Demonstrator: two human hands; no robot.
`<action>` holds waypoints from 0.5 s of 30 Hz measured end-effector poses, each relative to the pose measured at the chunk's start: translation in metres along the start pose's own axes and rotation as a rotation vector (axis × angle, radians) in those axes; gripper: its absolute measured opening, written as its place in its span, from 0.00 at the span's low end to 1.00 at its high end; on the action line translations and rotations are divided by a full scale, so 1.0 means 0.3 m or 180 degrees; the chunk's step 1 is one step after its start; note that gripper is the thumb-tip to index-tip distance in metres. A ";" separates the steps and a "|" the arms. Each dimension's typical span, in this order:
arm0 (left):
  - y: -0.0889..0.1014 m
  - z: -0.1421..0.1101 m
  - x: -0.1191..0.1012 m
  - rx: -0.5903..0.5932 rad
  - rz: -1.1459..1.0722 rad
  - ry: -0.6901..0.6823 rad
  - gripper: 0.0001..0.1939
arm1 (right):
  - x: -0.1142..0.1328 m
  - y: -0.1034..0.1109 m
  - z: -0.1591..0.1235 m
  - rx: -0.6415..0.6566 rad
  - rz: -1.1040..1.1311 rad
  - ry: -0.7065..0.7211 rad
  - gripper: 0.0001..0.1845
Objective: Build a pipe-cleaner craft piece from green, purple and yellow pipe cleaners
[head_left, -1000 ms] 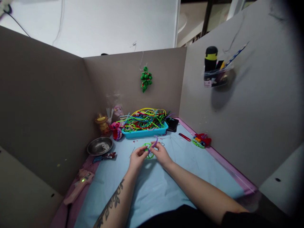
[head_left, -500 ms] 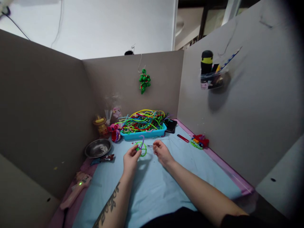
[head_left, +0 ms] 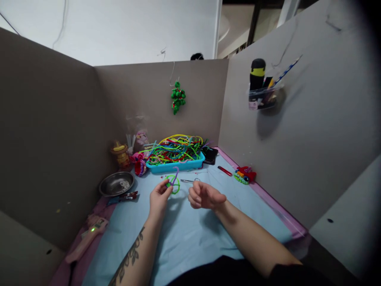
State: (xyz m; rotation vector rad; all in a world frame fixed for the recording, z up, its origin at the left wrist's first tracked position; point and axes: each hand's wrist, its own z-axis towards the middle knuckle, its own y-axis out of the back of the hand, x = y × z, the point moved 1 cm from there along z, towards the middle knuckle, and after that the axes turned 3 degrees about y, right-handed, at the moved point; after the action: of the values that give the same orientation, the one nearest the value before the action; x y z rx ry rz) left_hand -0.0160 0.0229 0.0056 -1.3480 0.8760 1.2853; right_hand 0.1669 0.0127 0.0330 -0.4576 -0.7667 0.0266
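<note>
My left hand (head_left: 158,197) pinches a small green and purple pipe-cleaner piece (head_left: 173,182) just above the light blue mat (head_left: 190,234). A hand's width to the right, my right hand (head_left: 203,195) hovers off the mat with its fingers loosely curled and nothing in them. Thin metal scissors (head_left: 189,181) lie on the mat just beyond both hands. Behind them stands a blue tray (head_left: 175,165) heaped with pipe cleaners of many colours.
A steel bowl (head_left: 116,184) and a pink glue gun (head_left: 85,241) lie at the left. A red pen (head_left: 224,171) and a small colourful pipe-cleaner figure (head_left: 244,175) rest at the right. Grey cardboard walls (head_left: 50,131) enclose the desk; a green ornament (head_left: 177,97) hangs on the back wall.
My right hand has let go of the pipe-cleaner piece and drawn back to the right. The left hand keeps the piece and has shifted slightly left.
</note>
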 end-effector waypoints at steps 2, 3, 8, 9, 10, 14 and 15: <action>0.000 0.000 0.001 0.0047 -0.0026 -0.0014 0.26 | -0.003 0.008 -0.002 -0.0026 -0.0017 0.0015 0.34; 0.000 0.001 0.002 0.0064 -0.0037 -0.0016 0.26 | -0.005 0.010 -0.001 -0.0025 -0.0046 0.0048 0.33; -0.001 0.004 0.004 0.0025 -0.0064 -0.0008 0.25 | -0.022 0.016 0.006 0.0134 -0.0375 0.0384 0.23; -0.002 0.004 0.004 0.0029 -0.0065 -0.0009 0.25 | -0.025 0.018 0.007 0.0137 -0.0407 0.0377 0.24; -0.002 0.003 0.003 0.0039 -0.0059 -0.0014 0.24 | -0.026 0.019 0.007 0.0127 -0.0416 0.0338 0.24; -0.004 0.002 0.003 0.0060 0.0003 -0.0044 0.24 | -0.024 0.014 0.010 0.0109 -0.0368 0.0271 0.23; -0.003 0.002 0.003 0.0061 0.0001 -0.0041 0.24 | -0.023 0.011 0.012 0.0143 -0.0356 0.0284 0.23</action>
State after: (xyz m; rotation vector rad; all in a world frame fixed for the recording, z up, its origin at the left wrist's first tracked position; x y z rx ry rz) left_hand -0.0150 0.0238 0.0049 -1.3232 0.8777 1.2814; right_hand 0.1601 0.0158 0.0293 -0.3702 -0.7015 -0.0802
